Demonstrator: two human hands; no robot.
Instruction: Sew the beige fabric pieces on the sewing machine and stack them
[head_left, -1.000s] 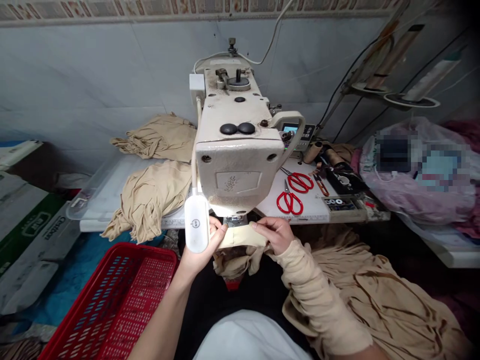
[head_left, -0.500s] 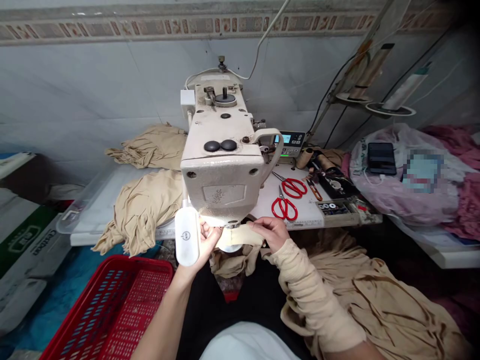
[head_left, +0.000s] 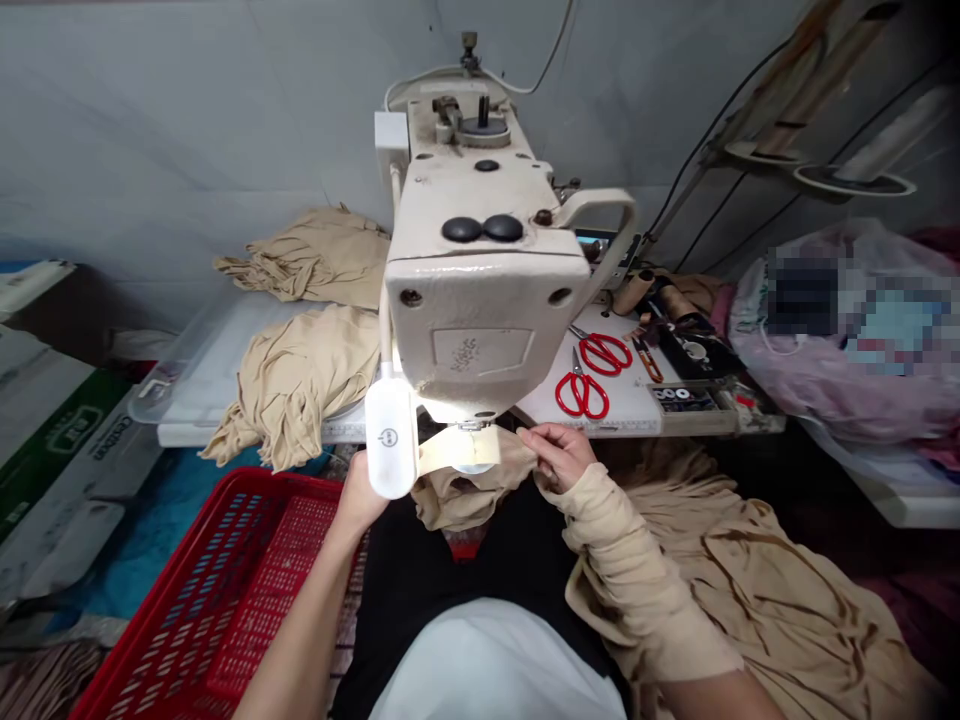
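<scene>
Grey-walled workshop corner, seen from above a white tabletop (head_left: 544, 400) that carries an industrial sewing machine (head_left: 480, 320). Closest in, a long tube of beige jersey (head_left: 630, 570) is bunched along the right forearm, and a wide, loose spread of beige cloth (head_left: 757, 590) lies at four o'clock. The right hand (head_left: 562, 455), its fingers nearly closed, pinches the edge of a pale beige band (head_left: 457, 450), which lies flat and passes under the presser foot (head_left: 471, 425) at twelve o'clock. The left hand (head_left: 362, 503) sits at the band's other end, mostly hidden behind a white gooseneck lamp head (head_left: 390, 440), so its grip cannot be told. A red plastic basket (head_left: 225, 590) stands at seven o'clock. Further off, two gathered beige heaps (head_left: 300, 380) lie on the tabletop at ten o'clock, while two pairs of red-handled scissors (head_left: 581, 395) and a bobbin tray (head_left: 686, 400) lie at two o'clock. The heaps look smaller than the spread at four o'clock; how much of the band is stitched cannot be told.
</scene>
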